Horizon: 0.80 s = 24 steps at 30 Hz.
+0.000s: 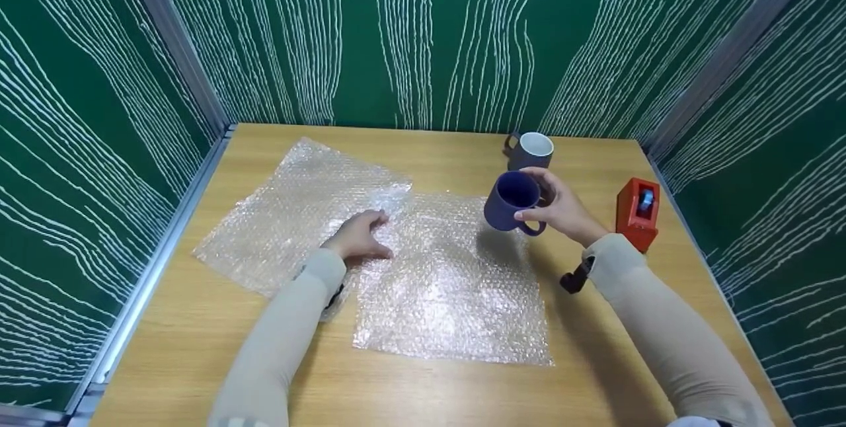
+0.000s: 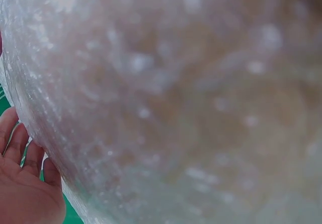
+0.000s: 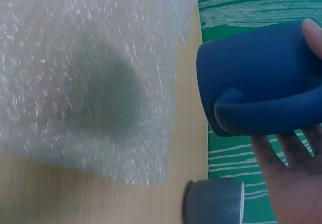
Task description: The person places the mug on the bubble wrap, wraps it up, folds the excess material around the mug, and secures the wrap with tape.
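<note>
A dark blue mug (image 1: pixel 497 210) is held up over the right part of a bubble wrap sheet (image 1: pixel 449 295). My right hand (image 1: pixel 563 210) grips it near the rim, thumb on one side and fingers on the other. In the right wrist view the mug (image 3: pixel 251 73) is tilted, its handle toward the camera. My left hand (image 1: pixel 353 236) is at the seam where that sheet meets a second bubble wrap sheet (image 1: pixel 297 199), fingers loosely bent. Wrap (image 2: pixel 151 108) fills most of the left wrist view, with the left fingers (image 2: pixel 32 156) along its edge.
Behind the right hand stands a grey mug (image 1: pixel 529 161) with a white inside, near the table's back edge. A red tape dispenser (image 1: pixel 636 219) sits at the right, beside the right forearm. Green walls (image 1: pixel 449 37) with white lines surround the wooden table (image 1: pixel 396 394).
</note>
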Each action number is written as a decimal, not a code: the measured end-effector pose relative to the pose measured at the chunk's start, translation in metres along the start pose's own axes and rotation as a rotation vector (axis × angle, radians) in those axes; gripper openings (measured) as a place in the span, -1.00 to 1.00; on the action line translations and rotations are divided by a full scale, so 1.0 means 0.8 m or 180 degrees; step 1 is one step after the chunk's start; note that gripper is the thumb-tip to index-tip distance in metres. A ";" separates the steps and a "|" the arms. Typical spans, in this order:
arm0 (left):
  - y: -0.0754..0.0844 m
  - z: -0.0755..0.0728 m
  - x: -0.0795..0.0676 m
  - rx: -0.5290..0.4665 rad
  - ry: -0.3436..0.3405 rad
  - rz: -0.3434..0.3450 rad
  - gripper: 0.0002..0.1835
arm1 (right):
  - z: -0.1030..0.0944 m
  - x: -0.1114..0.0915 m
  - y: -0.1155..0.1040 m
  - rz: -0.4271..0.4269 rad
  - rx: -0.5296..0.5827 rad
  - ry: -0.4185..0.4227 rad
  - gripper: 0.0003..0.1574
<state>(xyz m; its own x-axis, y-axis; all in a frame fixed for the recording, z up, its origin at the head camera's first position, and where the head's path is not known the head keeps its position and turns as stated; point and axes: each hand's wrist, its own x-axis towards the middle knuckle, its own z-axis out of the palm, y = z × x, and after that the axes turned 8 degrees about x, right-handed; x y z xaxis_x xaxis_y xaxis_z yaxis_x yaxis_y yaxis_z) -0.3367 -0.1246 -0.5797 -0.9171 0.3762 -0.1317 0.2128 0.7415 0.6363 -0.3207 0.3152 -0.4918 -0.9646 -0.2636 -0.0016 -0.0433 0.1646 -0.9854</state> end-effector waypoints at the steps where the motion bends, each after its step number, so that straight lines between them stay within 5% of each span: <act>1: -0.001 0.000 0.000 0.0014 -0.0007 -0.0005 -0.03 | 0.003 0.000 0.001 -0.0017 0.0003 -0.0033 0.07; 24: 0.002 0.000 -0.005 -0.0050 0.0040 0.0007 -0.03 | 0.066 0.007 0.027 -0.0058 0.0118 -0.0762 0.12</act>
<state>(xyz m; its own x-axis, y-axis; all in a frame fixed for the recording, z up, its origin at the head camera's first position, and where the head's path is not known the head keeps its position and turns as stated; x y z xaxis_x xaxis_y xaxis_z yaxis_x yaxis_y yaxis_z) -0.3330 -0.1249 -0.5784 -0.9208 0.3708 -0.1209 0.2095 0.7318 0.6485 -0.3129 0.2669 -0.5224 -0.8744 -0.4848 -0.0196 -0.0464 0.1239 -0.9912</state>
